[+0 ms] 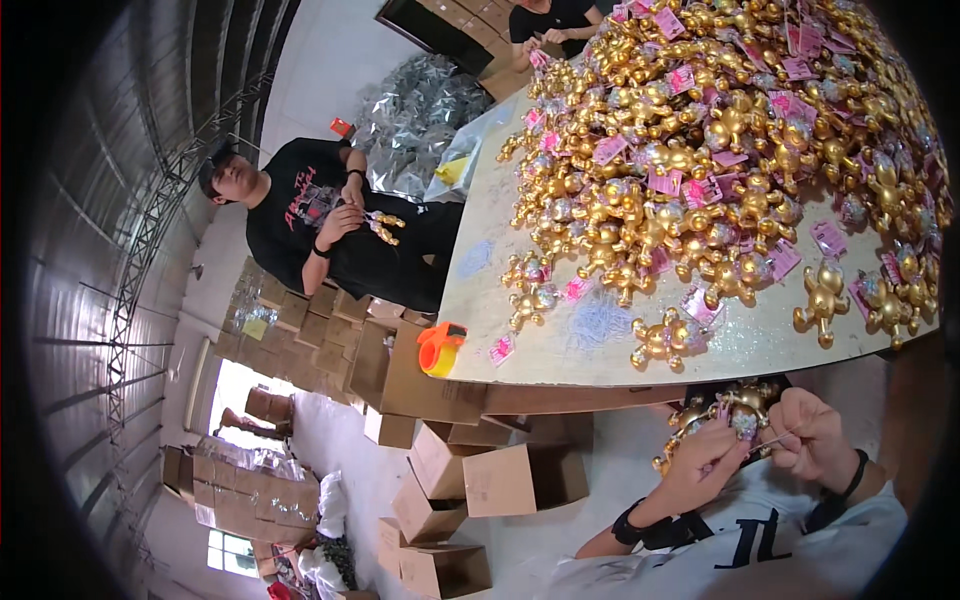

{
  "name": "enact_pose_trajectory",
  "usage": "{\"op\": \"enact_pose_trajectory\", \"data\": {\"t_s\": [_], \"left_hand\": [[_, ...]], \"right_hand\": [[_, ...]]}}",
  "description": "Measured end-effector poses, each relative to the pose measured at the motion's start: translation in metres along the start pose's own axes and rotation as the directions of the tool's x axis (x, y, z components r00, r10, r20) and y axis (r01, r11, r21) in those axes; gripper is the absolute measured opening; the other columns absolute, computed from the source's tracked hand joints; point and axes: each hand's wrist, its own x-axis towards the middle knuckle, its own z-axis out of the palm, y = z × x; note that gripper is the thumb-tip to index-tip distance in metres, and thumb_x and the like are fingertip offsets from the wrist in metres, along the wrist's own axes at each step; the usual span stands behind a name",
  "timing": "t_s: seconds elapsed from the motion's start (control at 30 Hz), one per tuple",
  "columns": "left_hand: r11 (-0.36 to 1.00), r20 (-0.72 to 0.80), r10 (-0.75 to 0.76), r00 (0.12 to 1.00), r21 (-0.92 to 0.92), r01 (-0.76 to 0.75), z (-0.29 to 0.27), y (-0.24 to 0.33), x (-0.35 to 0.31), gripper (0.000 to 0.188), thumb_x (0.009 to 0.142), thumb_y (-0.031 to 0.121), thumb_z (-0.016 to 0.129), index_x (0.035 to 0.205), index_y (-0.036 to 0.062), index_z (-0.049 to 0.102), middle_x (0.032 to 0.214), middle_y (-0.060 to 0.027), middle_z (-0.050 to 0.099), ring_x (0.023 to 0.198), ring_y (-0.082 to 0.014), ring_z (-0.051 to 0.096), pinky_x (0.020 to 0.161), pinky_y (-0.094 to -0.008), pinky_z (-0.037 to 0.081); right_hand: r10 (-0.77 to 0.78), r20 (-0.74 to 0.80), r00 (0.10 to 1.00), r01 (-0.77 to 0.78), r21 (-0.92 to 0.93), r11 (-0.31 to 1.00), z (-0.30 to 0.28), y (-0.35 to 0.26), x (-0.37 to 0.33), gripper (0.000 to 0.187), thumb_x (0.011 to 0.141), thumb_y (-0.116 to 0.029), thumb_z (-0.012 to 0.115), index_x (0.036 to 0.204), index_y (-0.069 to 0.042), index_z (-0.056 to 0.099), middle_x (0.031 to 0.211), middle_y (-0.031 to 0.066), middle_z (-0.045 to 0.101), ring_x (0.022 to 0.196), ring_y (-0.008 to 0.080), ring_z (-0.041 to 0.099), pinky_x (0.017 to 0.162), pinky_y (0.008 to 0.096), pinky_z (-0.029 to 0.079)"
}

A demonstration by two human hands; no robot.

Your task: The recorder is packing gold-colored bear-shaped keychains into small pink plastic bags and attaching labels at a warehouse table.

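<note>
A: Start at the grip. Open or closed?

B: Closed, on both sides. Holds a gold figure [757, 393] with the left hand [703, 460], and pinches a thin strand [771, 440] between the fingertips of the right hand [808, 435], just to the right.

A: Where to look for the figure, then?

B: Directly between the hands, with a clear, glittery ball [744, 424] at the left fingertips and gold parts just beyond. Hard to tell the exact point of contact. More gold parts [680, 428] close on the left of the grip, half hidden by the left hand.

A: And past the fingers?

B: Just beyond, the edge of a pale table [500, 345]. On top, farther out, a big heap of gold figures [660, 225] with pink tags [664, 181]. Nearer the grip, a lone figure [823, 298] beyond the right hand, and farther to the left, a loose tangle of pale blue strands [600, 322].

A: Anything wide of that?

B: Off to the left, at the table's corner, an orange-and-yellow tape dispenser [438, 351]. On the floor left of the grip, open cardboard boxes [500, 483]. Well beyond and left, a person in black [300, 200], with a similar figure [386, 230] in hand; farther out still, crumpled silvery sheeting [420, 115].
</note>
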Motion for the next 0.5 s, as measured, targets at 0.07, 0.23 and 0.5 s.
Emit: {"op": "enact_pose_trajectory", "data": {"t_s": [0.07,0.23,0.5], "left_hand": [[0.999,0.005,-0.013,1.0,0.052,0.013,-0.001,0.001,-0.006,0.023,0.089,0.004,0.052,0.068,-0.0032,0.045,0.062,-0.0098,0.039,0.06,-0.0238,0.036,0.057,-0.0347,0.03],[0.999,0.006,-0.033,0.999,-0.006,0.033,0.0,-0.004,-0.007,0.019,0.087,0.004,0.056,0.07,-0.0018,0.049,0.065,-0.0081,0.043,0.063,-0.0216,0.04,0.058,-0.0329,0.033],[0.968,-0.035,0.084,0.996,0.241,-0.074,0.005,0.002,-0.002,0.009,0.078,0.003,0.069,0.074,0.0002,0.062,0.073,-0.0068,0.048,0.07,-0.0217,0.047,0.062,-0.0303,0.037]], "right_hand": [[0.018,-0.069,0.997,-0.018,0.013,1.0,0.011,0.001,0.0,0.021,0.09,-0.017,0.058,0.08,-0.002,0.048,0.068,0.0068,0.043,0.06,0.0139,0.038,0.048,0.0234,0.031],[-0.03,-0.143,0.989,-0.051,-0.536,0.843,0.0,0.01,-0.002,0.018,0.094,-0.016,0.05,0.083,-0.003,0.048,0.073,0.0058,0.048,0.063,0.013,0.043,0.055,0.0238,0.037],[-0.245,0.123,0.962,0.139,-0.989,0.05,0.017,0.001,0.004,0.009,0.091,-0.005,0.044,0.091,-0.002,0.052,0.079,0.0137,0.055,0.065,0.0272,0.057,0.06,0.0331,0.045]]}}
